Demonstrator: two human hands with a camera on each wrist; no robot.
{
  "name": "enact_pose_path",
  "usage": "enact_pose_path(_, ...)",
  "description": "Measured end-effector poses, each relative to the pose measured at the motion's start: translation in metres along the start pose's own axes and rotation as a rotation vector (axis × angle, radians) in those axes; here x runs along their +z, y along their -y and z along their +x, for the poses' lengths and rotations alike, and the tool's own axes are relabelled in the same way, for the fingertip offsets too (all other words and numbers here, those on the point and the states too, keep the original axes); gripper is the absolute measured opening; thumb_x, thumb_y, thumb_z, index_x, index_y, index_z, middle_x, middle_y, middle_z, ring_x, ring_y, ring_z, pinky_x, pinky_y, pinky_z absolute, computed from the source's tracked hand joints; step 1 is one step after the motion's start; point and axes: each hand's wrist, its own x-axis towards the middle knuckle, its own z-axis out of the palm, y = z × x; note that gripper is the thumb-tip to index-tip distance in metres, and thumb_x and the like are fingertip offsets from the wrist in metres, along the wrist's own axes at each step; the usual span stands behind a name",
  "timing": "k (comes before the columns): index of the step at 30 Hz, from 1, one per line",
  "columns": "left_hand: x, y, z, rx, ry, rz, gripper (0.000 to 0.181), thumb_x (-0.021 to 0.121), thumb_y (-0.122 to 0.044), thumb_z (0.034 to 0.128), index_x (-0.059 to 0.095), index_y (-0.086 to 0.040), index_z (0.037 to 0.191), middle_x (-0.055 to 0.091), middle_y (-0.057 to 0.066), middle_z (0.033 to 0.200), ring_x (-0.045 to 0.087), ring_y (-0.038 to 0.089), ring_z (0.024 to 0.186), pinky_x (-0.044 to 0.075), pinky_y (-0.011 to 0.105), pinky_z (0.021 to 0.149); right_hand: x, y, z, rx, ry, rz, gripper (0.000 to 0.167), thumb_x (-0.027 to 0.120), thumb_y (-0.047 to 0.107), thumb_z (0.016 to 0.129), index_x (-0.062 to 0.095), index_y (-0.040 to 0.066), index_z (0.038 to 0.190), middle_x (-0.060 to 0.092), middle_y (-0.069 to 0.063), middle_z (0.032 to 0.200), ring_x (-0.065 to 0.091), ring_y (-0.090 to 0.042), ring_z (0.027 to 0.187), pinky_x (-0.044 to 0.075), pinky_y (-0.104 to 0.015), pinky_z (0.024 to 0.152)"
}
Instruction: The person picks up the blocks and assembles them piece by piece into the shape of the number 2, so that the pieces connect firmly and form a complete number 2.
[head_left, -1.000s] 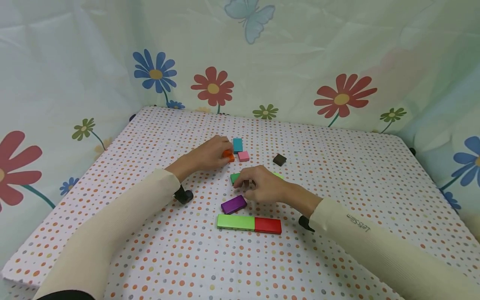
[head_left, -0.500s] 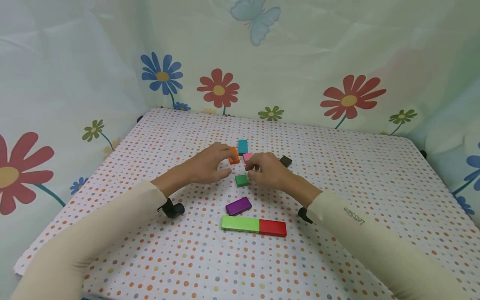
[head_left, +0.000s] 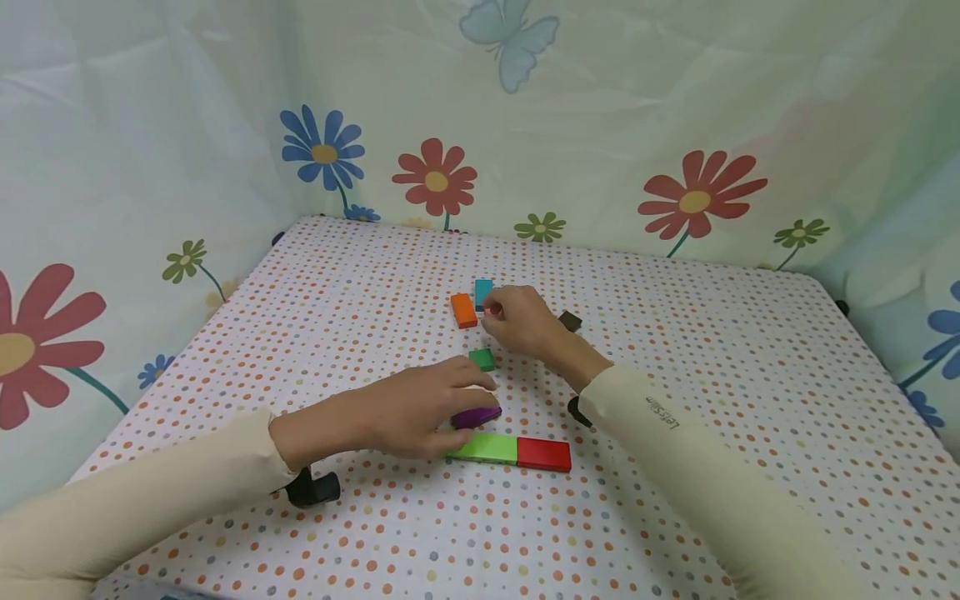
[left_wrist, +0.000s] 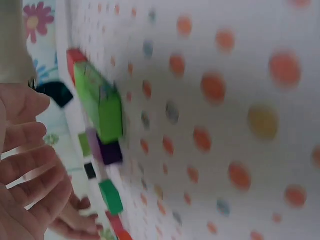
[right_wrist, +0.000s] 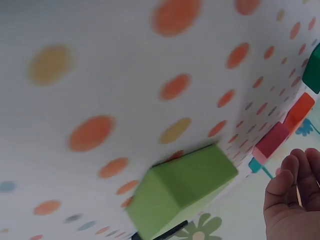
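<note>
My left hand (head_left: 420, 408) hovers with loosely bent fingers over a purple block (head_left: 477, 417) and the left end of a long light-green block (head_left: 489, 448). A red block (head_left: 543, 454) lies end to end with that light-green one. In the left wrist view, a gap shows between the fingers (left_wrist: 35, 175) and the purple block. My right hand (head_left: 521, 321) is above a pink block (right_wrist: 271, 141), beside a teal block (head_left: 483, 292); its fingers curl loosely around nothing visible. Another light-green block (right_wrist: 192, 182) lies under the right hand, hidden in the head view.
An orange block (head_left: 463, 310) lies left of the teal one. Between the hands sits a green block (head_left: 482, 359). A dark block (head_left: 570, 321) is right of the right hand. The table wears a dotted cloth (head_left: 675, 350), with a flowered curtain (head_left: 585, 108) behind.
My left hand has left the orange block and come nearer, over the purple one. The right hand has moved away from me, from near the green block to the pink one.
</note>
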Motion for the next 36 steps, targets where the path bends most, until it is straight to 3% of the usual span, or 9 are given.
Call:
enact_pose_path(4,0.006,-0.01,-0.003,0.046,0.045,0.028,0.035,0.064,-0.021,0.0969,0.064,-0.012,0.131,0.057,0.005,0.138,0.05,0.018,0.13,0.046,0.031,0.107,0.005,0.004,0.01,0.009,-0.013,0.004,0.017,0.06,0.01,0.096,0.071,-0.001,0.104,0.063,-0.009,0.088,0.053,-0.02,0.078,0.046,-0.031,0.07)
enact_pose_path(7,0.011,-0.013,-0.005,0.068,0.067,0.043,0.035,0.064,-0.02,0.0967,0.064,-0.013,0.131,0.058,0.005,0.139,0.05,0.017,0.131,0.044,0.031,0.108,0.01,0.009,0.016,0.031,0.0,0.012,0.014,0.059,0.01,0.097,0.066,-0.001,0.091,0.045,-0.005,0.074,0.039,-0.018,0.067,0.033,-0.029,0.06)
enact_pose_path(9,0.014,-0.014,-0.006,0.077,0.074,0.049,0.034,0.064,-0.019,0.0963,0.064,-0.014,0.13,0.058,0.005,0.139,0.049,0.017,0.132,0.044,0.03,0.109,0.013,0.013,0.019,0.057,0.015,0.008,0.014,0.06,0.012,0.098,0.065,0.001,0.091,0.041,-0.004,0.073,0.036,-0.017,0.065,0.03,-0.028,0.059)
enact_pose_path(16,0.02,-0.014,-0.013,0.078,0.078,0.079,0.032,0.063,-0.017,0.0967,0.065,-0.017,0.128,0.056,0.004,0.14,0.047,0.017,0.133,0.045,0.031,0.108,0.023,0.02,0.024,0.113,0.035,-0.068,0.02,0.064,0.023,0.097,0.069,0.004,0.095,0.057,-0.004,0.084,0.048,-0.018,0.075,0.039,-0.029,0.064)
enact_pose_path(24,0.023,-0.012,-0.018,0.088,0.063,0.109,0.034,0.06,-0.013,0.097,0.065,-0.019,0.131,0.056,0.005,0.141,0.047,0.018,0.133,0.045,0.032,0.108,0.026,0.024,0.025,0.178,0.046,-0.118,0.022,0.065,0.027,0.096,0.064,0.005,0.09,0.056,-0.006,0.081,0.052,-0.019,0.068,0.043,-0.027,0.057)
enact_pose_path(31,0.026,-0.011,-0.019,0.085,0.07,0.119,0.036,0.06,-0.012,0.0977,0.065,-0.019,0.132,0.056,0.004,0.141,0.046,0.018,0.134,0.046,0.03,0.107,0.026,0.028,0.029,0.163,0.079,-0.193,0.026,0.063,0.022,0.096,0.06,0.008,0.074,0.053,-0.005,0.072,0.048,-0.017,0.061,0.042,-0.025,0.053)
enact_pose_path(36,0.028,-0.01,-0.02,0.093,0.055,0.121,0.036,0.061,-0.011,0.0977,0.065,-0.02,0.132,0.056,0.004,0.14,0.046,0.017,0.134,0.045,0.029,0.108,0.028,0.031,0.031,0.191,0.089,-0.229,0.025,0.065,0.025,0.096,0.062,0.005,0.082,0.057,-0.007,0.081,0.053,-0.018,0.065,0.045,-0.024,0.055)
